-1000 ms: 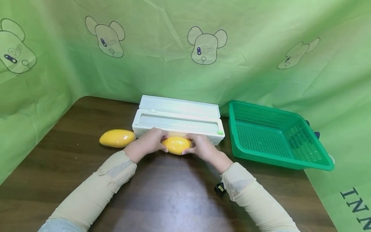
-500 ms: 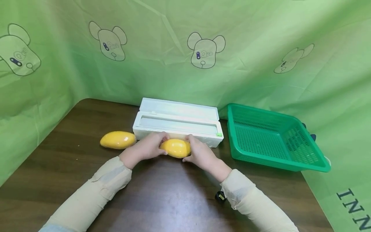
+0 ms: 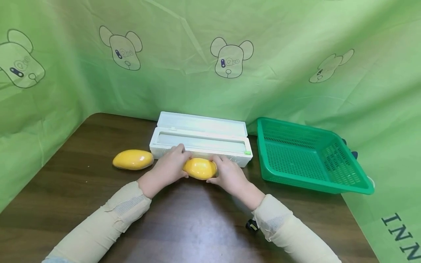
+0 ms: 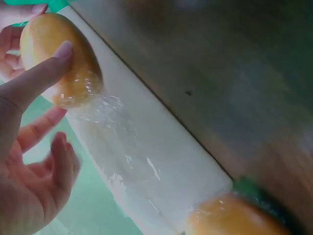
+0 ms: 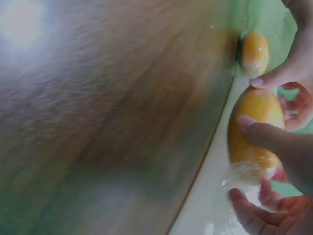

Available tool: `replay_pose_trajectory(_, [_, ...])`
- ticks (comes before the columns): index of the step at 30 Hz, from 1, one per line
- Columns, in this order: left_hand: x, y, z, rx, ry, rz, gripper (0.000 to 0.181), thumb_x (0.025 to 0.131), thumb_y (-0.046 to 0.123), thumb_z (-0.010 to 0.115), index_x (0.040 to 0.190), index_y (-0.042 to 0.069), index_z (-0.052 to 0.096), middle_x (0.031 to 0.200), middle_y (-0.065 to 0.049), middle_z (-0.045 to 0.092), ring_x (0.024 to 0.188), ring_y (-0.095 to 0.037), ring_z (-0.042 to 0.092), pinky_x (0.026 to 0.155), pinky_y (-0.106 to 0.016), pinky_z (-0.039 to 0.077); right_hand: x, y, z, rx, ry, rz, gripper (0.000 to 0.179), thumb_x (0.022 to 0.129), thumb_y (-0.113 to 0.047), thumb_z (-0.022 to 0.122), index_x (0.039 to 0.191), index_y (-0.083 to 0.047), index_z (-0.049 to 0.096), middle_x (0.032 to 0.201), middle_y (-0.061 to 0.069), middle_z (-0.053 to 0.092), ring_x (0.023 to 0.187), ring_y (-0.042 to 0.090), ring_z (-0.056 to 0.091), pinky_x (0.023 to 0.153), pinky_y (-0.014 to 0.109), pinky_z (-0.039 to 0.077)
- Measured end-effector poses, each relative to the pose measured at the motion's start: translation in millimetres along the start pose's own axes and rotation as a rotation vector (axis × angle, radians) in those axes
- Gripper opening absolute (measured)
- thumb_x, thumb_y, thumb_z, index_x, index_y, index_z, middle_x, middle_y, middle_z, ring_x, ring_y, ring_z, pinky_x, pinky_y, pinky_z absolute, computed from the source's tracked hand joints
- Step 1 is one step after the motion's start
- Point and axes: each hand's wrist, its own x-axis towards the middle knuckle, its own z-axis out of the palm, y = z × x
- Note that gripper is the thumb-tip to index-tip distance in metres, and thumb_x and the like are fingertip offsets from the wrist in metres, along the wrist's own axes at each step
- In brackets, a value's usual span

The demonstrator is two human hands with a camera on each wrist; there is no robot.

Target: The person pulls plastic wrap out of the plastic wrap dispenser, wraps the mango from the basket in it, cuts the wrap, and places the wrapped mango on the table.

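A yellow mango (image 3: 200, 168) with clear plastic film clinging about its ends is held between both hands, in front of the white cling film dispenser (image 3: 200, 145). My left hand (image 3: 171, 164) grips its left end, and my right hand (image 3: 229, 176) grips the right end. In the left wrist view, the left thumb presses on the mango (image 4: 58, 54) and crinkled film (image 4: 115, 110) trails from it. The right wrist view has the right thumb lying across the mango (image 5: 254, 110). A second mango (image 3: 133, 159), also film-wrapped, lies left of the dispenser.
The dispenser's lid (image 3: 202, 124) stands raised at its back, and a green slider (image 3: 247, 152) sits at its right end. A green perforated basket (image 3: 266, 170) stands to the right. Green printed cloth (image 3: 184, 91) hangs behind the brown table (image 3: 184, 226).
Both hands keep hold of the mango, which stays in front of the dispenser. Over the last half second the left hand's fingers lift slightly at the knuckles. The head view has shifted slightly.
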Motion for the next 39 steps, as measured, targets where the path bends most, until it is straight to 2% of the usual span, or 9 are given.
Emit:
replay_pose_trajectory(3, [0.6, 1.0, 0.0, -0.047, -0.015, -0.021, 0.053, 0.071, 0.011, 0.094, 0.116, 0.004, 0.068, 0.101, -0.011, 0.064, 0.091, -0.029, 0.064, 0.082, -0.045, 0.054, 1.8, 0.1, -0.7, 0.034, -0.006, -0.003, 0.061, 0.069, -0.023, 0.097, 0.115, -0.005, 0.061, 0.105, 0.014, 0.067, 0.089, 0.033, 0.067, 0.074, 0.05, 0.057])
replay_pose_trajectory(6, [0.6, 0.6, 1.9, -0.112, -0.021, -0.055, 0.05, 0.073, 0.008, 0.093, 0.116, 0.003, 0.067, 0.1, -0.011, 0.067, 0.093, -0.028, 0.064, 0.083, -0.045, 0.054, 3.7, 2.4, -0.4, 0.106, -0.018, 0.016, 0.06, 0.067, -0.018, 0.098, 0.112, -0.006, 0.061, 0.098, 0.01, 0.061, 0.082, 0.027, 0.063, 0.071, 0.044, 0.055])
replay_pose_trajectory(10, [0.7, -1.9, 4.5, -0.17, -0.007, -0.083, 0.048, 0.072, 0.006, 0.093, 0.113, 0.004, 0.068, 0.092, -0.005, 0.066, 0.088, -0.024, 0.063, 0.082, -0.043, 0.053, 5.3, 8.6, 2.1, 0.221, -0.016, 0.052, 0.06, 0.064, -0.014, 0.099, 0.112, -0.008, 0.063, 0.094, 0.006, 0.055, 0.078, 0.02, 0.057, 0.068, 0.035, 0.052])
replay_pose_trajectory(14, [1.5, -5.0, 6.4, -0.222, -0.015, -0.095, 0.047, 0.073, 0.007, 0.093, 0.112, 0.006, 0.067, 0.088, -0.002, 0.067, 0.084, -0.02, 0.062, 0.079, -0.041, 0.053, 6.5, 16.1, 4.8, 0.408, -0.052, 0.103, 0.058, 0.066, -0.008, 0.097, 0.113, -0.005, 0.063, 0.103, 0.007, 0.065, 0.084, 0.017, 0.063, 0.075, 0.031, 0.055])
replay_pose_trajectory(17, [3.2, -6.2, 4.6, -0.262, -0.043, -0.111, 0.048, 0.074, 0.007, 0.092, 0.114, 0.005, 0.066, 0.093, -0.005, 0.07, 0.085, -0.02, 0.064, 0.08, -0.04, 0.054, 7.7, 20.0, 4.1, 0.569, -0.09, 0.16, 0.056, 0.069, -0.001, 0.094, 0.114, -0.002, 0.061, 0.108, 0.011, 0.068, 0.088, 0.019, 0.068, 0.077, 0.03, 0.057])
replay_pose_trajectory(19, [4.8, -6.3, 2.4, -0.284, -0.064, -0.126, 0.048, 0.076, 0.006, 0.091, 0.117, 0.003, 0.066, 0.097, -0.008, 0.072, 0.088, -0.022, 0.066, 0.082, -0.04, 0.055, 8.7, 21.7, 3.2, 0.633, -0.103, 0.186, 0.055, 0.07, 0.001, 0.092, 0.115, 0.0, 0.061, 0.109, 0.013, 0.069, 0.09, 0.021, 0.07, 0.077, 0.03, 0.058])
replay_pose_trajectory(25, [10.4, -6.7, -0.7, -0.278, -0.102, -0.161, 0.047, 0.077, 0.006, 0.09, 0.118, 0.0, 0.068, 0.098, -0.009, 0.072, 0.088, -0.021, 0.065, 0.083, -0.039, 0.054, 11.5, 24.2, 3.8, 0.657, -0.111, 0.187, 0.049, 0.074, 0.001, 0.09, 0.115, 0.002, 0.063, 0.109, 0.015, 0.07, 0.094, 0.025, 0.072, 0.079, 0.029, 0.058])
replay_pose_trajectory(34, [13.2, -12.7, 5.5, -0.241, -0.099, -0.106, 0.033, 0.078, 0.007, 0.089, 0.107, 0.004, 0.071, 0.089, -0.003, 0.067, 0.083, -0.019, 0.06, 0.079, -0.038, 0.052, 12.9, 24.7, 6.5, 0.601, -0.112, 0.152, 0.049, 0.077, 0.0, 0.089, 0.119, 0.006, 0.065, 0.106, 0.015, 0.071, 0.092, 0.023, 0.072, 0.079, 0.028, 0.058])
replay_pose_trajectory(39, [14.4, -17.3, 5.2, -0.24, -0.132, -0.085, 0.033, 0.082, 0.008, 0.086, 0.111, 0.004, 0.072, 0.09, -0.002, 0.067, 0.084, -0.018, 0.059, 0.079, -0.037, 0.05, 16.0, 25.7, 4.9, 0.605, -0.151, 0.148, 0.049, 0.08, -0.001, 0.087, 0.123, 0.007, 0.065, 0.108, 0.015, 0.071, 0.094, 0.023, 0.071, 0.08, 0.027, 0.058])
